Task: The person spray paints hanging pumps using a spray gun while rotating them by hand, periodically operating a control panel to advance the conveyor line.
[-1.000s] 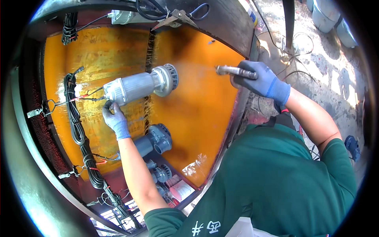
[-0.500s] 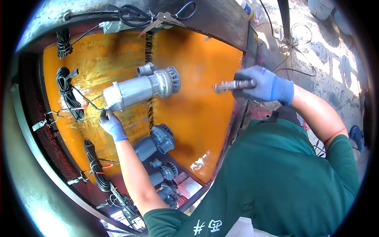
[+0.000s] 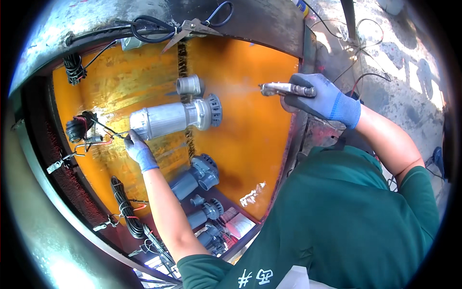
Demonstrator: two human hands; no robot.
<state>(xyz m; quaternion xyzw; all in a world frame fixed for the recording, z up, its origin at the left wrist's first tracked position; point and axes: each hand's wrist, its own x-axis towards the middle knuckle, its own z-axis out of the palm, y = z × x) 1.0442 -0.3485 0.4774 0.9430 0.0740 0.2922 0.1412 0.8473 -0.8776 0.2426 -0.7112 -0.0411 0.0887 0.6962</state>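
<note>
Overhead, the left hand (image 3: 138, 151) in a blue knit glove closes its fingers on the near end of a long silver-grey metal cylinder with a ribbed flange (image 3: 175, 117), gripping it at the rim while the body lies level across the orange-coated back wall of the booth (image 3: 245, 125). Off to the right, well apart from it, the right hand (image 3: 320, 98), gloved the same way, is wrapped tight around a slim metal spray gun (image 3: 284, 89) whose nozzle points left toward the flange; a faint haze hangs just ahead of the tip. A short grey pipe fitting (image 3: 189, 85) hangs just above the cylinder on a dark vertical chain (image 3: 183, 58). Below, more grey flanged pump housings (image 3: 196, 176) sit one under another, and beside the lowest ones lies a small flat white rectangular box (image 3: 239, 225) — its face too blurred to make out. Black cable coils (image 3: 126, 212) hang along the dark left frame, and a blue-and-yellow can (image 3: 302, 6) peeks in at the top edge — only its end shows.
</note>
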